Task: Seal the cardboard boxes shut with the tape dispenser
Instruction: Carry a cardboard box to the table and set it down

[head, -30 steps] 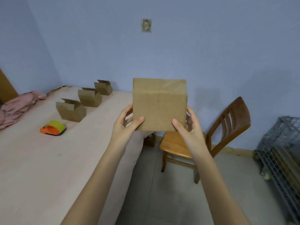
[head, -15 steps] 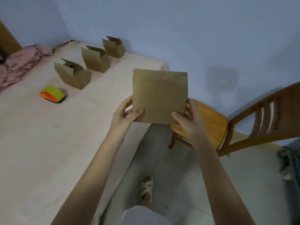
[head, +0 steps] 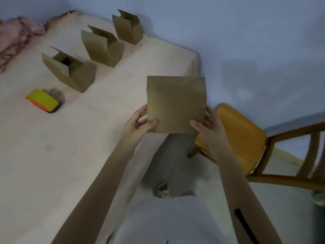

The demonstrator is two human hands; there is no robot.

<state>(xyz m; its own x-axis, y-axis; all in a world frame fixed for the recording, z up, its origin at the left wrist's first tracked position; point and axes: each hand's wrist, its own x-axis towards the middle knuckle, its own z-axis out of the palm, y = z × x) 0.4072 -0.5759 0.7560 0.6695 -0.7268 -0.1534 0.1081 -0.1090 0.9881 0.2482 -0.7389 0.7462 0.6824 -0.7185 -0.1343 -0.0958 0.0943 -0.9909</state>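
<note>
I hold a closed brown cardboard box (head: 175, 103) in the air past the table's right edge. My left hand (head: 139, 123) grips its lower left corner and my right hand (head: 206, 124) its lower right corner. Three more cardboard boxes with open flaps stand in a row on the table: a near one (head: 70, 73), a middle one (head: 102, 45) and a far one (head: 127, 27). The tape dispenser (head: 44, 101), yellow and orange, lies on the table left of the held box, apart from both hands.
The pale table (head: 52, 155) fills the left side. A wooden chair (head: 246, 138) stands on the floor at right, just under the held box. Pink cloth (head: 15, 36) lies at the table's far left. My foot in a sandal (head: 162, 190) shows below.
The view has tilted downward, so the table, chair seat and my foot now show more. The box stays gripped by both hands in the same way.
</note>
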